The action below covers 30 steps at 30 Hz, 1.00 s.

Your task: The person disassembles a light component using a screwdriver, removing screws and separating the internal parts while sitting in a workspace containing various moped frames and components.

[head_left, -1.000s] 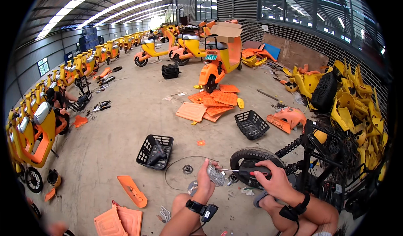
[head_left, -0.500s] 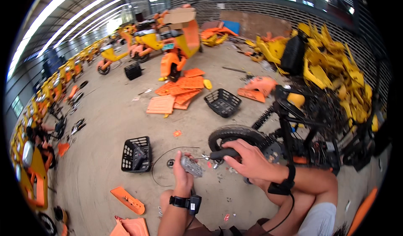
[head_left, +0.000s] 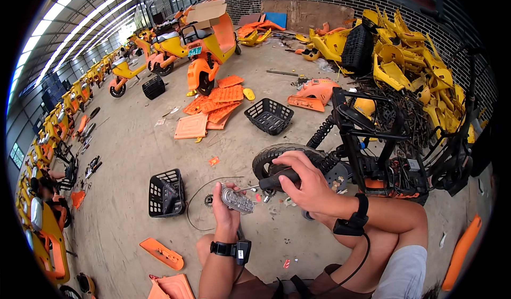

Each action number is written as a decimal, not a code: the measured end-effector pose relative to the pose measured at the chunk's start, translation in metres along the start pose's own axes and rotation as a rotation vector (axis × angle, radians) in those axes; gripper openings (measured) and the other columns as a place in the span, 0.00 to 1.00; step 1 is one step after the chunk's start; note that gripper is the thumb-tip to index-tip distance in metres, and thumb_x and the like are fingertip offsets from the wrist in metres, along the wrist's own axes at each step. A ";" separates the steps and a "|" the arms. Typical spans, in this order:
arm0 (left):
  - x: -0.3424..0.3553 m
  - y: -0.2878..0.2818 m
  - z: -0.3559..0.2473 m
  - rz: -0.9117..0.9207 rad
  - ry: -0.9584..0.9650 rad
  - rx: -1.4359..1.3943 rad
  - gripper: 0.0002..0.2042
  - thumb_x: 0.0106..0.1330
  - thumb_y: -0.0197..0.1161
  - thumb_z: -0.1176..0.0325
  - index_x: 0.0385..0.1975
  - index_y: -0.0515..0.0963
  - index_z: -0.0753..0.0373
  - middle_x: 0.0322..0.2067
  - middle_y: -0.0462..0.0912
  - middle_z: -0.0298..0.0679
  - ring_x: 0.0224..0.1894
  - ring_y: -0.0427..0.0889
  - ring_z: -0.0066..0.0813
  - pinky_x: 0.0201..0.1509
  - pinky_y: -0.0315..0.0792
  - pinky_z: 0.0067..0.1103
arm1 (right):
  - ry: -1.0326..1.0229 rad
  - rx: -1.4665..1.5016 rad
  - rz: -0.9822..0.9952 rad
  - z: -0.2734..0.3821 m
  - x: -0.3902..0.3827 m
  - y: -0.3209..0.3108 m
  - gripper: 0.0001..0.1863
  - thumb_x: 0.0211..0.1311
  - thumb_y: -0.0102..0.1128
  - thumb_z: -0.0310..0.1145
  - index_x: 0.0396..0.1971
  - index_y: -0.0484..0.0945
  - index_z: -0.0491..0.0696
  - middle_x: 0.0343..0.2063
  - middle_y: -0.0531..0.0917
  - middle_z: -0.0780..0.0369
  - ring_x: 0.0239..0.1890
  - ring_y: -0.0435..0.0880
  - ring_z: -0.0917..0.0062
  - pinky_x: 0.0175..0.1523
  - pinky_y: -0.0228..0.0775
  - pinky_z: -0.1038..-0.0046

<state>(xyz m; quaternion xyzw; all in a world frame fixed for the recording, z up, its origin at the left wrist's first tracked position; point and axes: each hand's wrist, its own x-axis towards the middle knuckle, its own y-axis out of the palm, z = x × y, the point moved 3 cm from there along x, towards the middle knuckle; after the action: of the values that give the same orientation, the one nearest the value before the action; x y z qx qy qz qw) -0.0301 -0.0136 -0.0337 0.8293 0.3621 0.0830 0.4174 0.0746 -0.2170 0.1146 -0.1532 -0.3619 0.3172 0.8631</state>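
My left hand [head_left: 225, 222] is closed around a grey, oval, ribbed part [head_left: 238, 201], which looks like a small lamp or cover. In my right hand [head_left: 311, 188] is a screwdriver [head_left: 275, 181] with a dark handle, its thin shaft pointing left. The shaft's end reaches the upper edge of the ribbed part; whether it sits in a screw or slot cannot be made out. Just beyond my right hand lies the black wheel [head_left: 262, 159] of a stripped scooter frame [head_left: 348, 155]. Small bits of debris lie on the floor beneath my hands.
Black baskets [head_left: 152, 199] [head_left: 250, 123] stand on the concrete floor. Orange panels [head_left: 190, 127] are stacked ahead, near a parked scooter [head_left: 204, 69]. Yellow body parts [head_left: 391, 67] pile up at the right wall. A thin cable [head_left: 188, 214] curves by my left hand. Rows of scooters line the left.
The view has shifted, so the surroundings sit slightly further left and higher. Both hands keep their grips, and the screwdriver's shaft still meets the ribbed part.
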 end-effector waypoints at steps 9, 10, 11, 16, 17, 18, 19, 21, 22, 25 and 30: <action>0.003 -0.006 -0.005 0.042 -0.023 -0.096 0.20 0.73 0.51 0.49 0.34 0.76 0.62 0.28 0.78 0.38 0.33 0.78 0.31 0.49 0.75 0.34 | -0.009 0.057 0.068 -0.012 0.004 0.007 0.14 0.67 0.54 0.30 0.52 0.75 0.47 0.49 0.77 0.57 0.43 0.84 0.65 0.44 0.77 0.69; 0.006 -0.010 -0.005 0.063 -0.032 -0.130 0.20 0.73 0.51 0.49 0.34 0.76 0.61 0.27 0.78 0.38 0.33 0.78 0.31 0.49 0.75 0.33 | -0.095 -0.022 0.036 -0.008 0.007 0.010 0.14 0.68 0.53 0.28 0.52 0.75 0.46 0.47 0.77 0.58 0.38 0.85 0.68 0.41 0.77 0.71; 0.002 -0.010 -0.006 0.035 -0.019 -0.099 0.19 0.72 0.52 0.48 0.33 0.76 0.60 0.27 0.78 0.38 0.33 0.78 0.31 0.48 0.75 0.33 | -0.064 0.017 0.051 -0.005 0.007 0.013 0.14 0.68 0.53 0.28 0.52 0.74 0.47 0.46 0.77 0.58 0.34 0.86 0.69 0.38 0.77 0.71; -0.005 -0.004 -0.015 -0.006 -0.023 -0.056 0.19 0.70 0.54 0.48 0.33 0.77 0.60 0.26 0.78 0.38 0.32 0.78 0.33 0.50 0.74 0.34 | -0.167 -0.056 -0.006 0.004 0.009 0.015 0.23 0.59 0.58 0.27 0.56 0.72 0.48 0.52 0.72 0.56 0.38 0.85 0.67 0.40 0.79 0.72; -0.004 -0.008 -0.016 -0.022 -0.011 -0.051 0.19 0.70 0.55 0.48 0.33 0.77 0.61 0.26 0.79 0.38 0.32 0.78 0.35 0.51 0.74 0.36 | -0.114 0.015 0.027 0.009 0.008 0.015 0.25 0.56 0.60 0.28 0.56 0.72 0.48 0.53 0.72 0.55 0.44 0.84 0.65 0.44 0.78 0.70; -0.004 -0.007 -0.015 -0.024 -0.012 -0.053 0.19 0.70 0.55 0.49 0.33 0.77 0.61 0.26 0.79 0.38 0.32 0.78 0.35 0.51 0.74 0.36 | -0.094 -0.019 0.058 0.008 0.007 0.013 0.23 0.59 0.59 0.28 0.56 0.72 0.48 0.53 0.72 0.55 0.44 0.84 0.65 0.44 0.78 0.71; -0.003 -0.006 -0.017 -0.026 -0.015 -0.055 0.19 0.70 0.55 0.49 0.33 0.77 0.61 0.26 0.79 0.39 0.32 0.78 0.35 0.51 0.74 0.37 | -0.092 0.008 0.078 0.003 0.007 0.014 0.22 0.61 0.58 0.28 0.56 0.72 0.47 0.52 0.72 0.56 0.42 0.85 0.66 0.43 0.78 0.72; -0.003 -0.008 -0.011 -0.014 -0.026 -0.080 0.19 0.70 0.54 0.49 0.33 0.77 0.61 0.27 0.78 0.38 0.32 0.79 0.35 0.51 0.74 0.37 | -0.054 0.065 0.112 -0.006 0.006 0.014 0.20 0.63 0.57 0.29 0.55 0.72 0.47 0.52 0.73 0.57 0.39 0.86 0.68 0.41 0.78 0.74; -0.003 -0.010 -0.014 -0.007 -0.014 -0.081 0.19 0.71 0.54 0.49 0.33 0.77 0.62 0.27 0.78 0.39 0.32 0.79 0.36 0.49 0.75 0.37 | -0.028 0.108 0.121 -0.007 0.008 0.017 0.19 0.64 0.57 0.29 0.55 0.72 0.47 0.52 0.73 0.57 0.37 0.86 0.68 0.40 0.78 0.74; -0.004 -0.007 -0.014 0.004 0.002 -0.083 0.20 0.72 0.52 0.49 0.34 0.76 0.63 0.28 0.78 0.40 0.32 0.78 0.36 0.48 0.76 0.36 | 0.072 0.148 0.118 0.000 0.007 0.013 0.18 0.65 0.57 0.29 0.55 0.72 0.46 0.52 0.73 0.57 0.33 0.86 0.70 0.38 0.77 0.74; -0.002 -0.005 -0.010 0.014 -0.035 -0.060 0.21 0.72 0.52 0.49 0.33 0.76 0.63 0.27 0.78 0.40 0.33 0.78 0.36 0.48 0.76 0.36 | -0.193 -0.060 0.000 0.001 0.006 0.010 0.21 0.63 0.56 0.27 0.57 0.71 0.47 0.52 0.73 0.57 0.38 0.85 0.70 0.37 0.77 0.74</action>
<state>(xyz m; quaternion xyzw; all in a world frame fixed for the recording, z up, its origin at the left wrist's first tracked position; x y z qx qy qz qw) -0.0385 -0.0066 -0.0305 0.8202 0.3463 0.0825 0.4479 0.0726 -0.2055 0.1131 -0.1476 -0.4525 0.3196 0.8194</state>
